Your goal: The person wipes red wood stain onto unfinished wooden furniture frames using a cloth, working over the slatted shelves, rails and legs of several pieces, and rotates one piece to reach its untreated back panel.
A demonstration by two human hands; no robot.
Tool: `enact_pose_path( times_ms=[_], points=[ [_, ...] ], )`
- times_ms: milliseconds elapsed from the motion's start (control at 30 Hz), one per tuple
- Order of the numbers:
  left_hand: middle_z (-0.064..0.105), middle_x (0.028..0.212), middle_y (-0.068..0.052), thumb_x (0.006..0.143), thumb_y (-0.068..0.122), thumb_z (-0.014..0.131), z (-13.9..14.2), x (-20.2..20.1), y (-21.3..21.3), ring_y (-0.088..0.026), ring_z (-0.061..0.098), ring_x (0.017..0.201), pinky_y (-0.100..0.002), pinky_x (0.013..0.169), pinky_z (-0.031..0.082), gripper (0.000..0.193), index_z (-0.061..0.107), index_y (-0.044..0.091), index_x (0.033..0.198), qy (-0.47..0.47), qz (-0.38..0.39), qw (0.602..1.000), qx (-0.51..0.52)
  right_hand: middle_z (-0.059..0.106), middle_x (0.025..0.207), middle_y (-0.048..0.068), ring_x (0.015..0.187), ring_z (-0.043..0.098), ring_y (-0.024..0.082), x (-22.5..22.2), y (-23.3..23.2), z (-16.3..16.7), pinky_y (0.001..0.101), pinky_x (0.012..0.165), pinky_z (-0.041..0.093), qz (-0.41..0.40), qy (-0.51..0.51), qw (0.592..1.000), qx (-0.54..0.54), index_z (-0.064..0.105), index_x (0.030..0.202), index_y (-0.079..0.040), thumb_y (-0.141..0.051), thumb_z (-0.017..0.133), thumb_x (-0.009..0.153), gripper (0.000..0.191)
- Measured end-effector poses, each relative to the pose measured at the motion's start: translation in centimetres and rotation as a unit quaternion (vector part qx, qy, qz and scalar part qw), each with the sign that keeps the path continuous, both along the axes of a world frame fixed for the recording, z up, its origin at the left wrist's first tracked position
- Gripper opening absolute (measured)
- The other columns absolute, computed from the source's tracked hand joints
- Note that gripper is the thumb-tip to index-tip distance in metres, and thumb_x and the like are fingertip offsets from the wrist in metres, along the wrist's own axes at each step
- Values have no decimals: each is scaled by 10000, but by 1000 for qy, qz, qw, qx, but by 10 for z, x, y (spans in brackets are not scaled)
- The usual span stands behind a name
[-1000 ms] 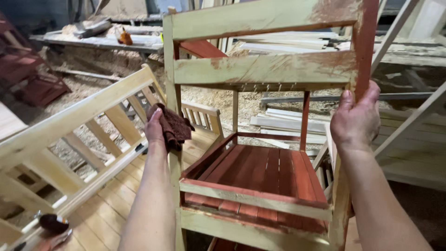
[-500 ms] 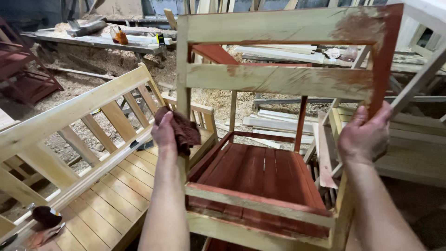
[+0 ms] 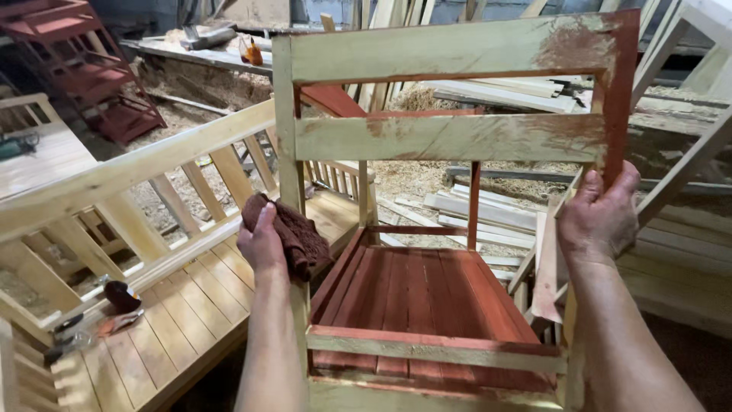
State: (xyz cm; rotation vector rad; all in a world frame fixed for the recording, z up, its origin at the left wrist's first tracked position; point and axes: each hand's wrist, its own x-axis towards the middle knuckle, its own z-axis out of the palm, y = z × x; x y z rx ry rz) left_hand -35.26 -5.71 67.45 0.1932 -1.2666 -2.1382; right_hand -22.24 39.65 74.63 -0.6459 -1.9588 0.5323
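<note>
Wooden chair [image 3: 450, 229], part stained red, stands upright in front of the person beside a pale bench [image 3: 152, 305]. Right hand [image 3: 598, 217] grips the rear post; left hand [image 3: 263, 240] pinches a stain-soaked rag [image 3: 301, 233] against the other post. Steady the frame, wipe along the grain.

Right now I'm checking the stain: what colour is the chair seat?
Reddish-brown, on the seat slats; head view.

I see a wooden chair [image 3: 450, 229] standing upright, its slatted seat stained reddish-brown while the back rails stay mostly pale, smeared red at the upper right corner. A crumpled, dark red-brown rag [image 3: 293, 233] is pressed against the chair's left back post, just above seat level.
</note>
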Motion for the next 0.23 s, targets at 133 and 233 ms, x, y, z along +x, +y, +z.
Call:
enact_pose_path(
  times_ms=[133, 233],
  points=[
    [726, 971, -78, 850, 193, 735, -6, -9, 16, -191, 701, 785, -331, 751, 597, 298, 694, 39, 1102, -46, -27, 998, 45, 686, 1160, 139, 1051, 657, 382, -3, 3, 9, 543, 923, 484, 21, -18, 999, -32, 415, 1531, -151, -314, 503, 1166, 409],
    [746, 1025, -82, 874, 207, 764, -13, -40, 20, -180, 698, 840, -327, 819, 578, 336, 719, 10, 1142, -7, 24, 1000, 5, 686, 1154, 128, 1089, 649, 365, -13, 2, 11, 533, 982, 466, 53, -25, 997, -47, 375, 1590, -166, -326, 489, 1180, 455]
  ],
)
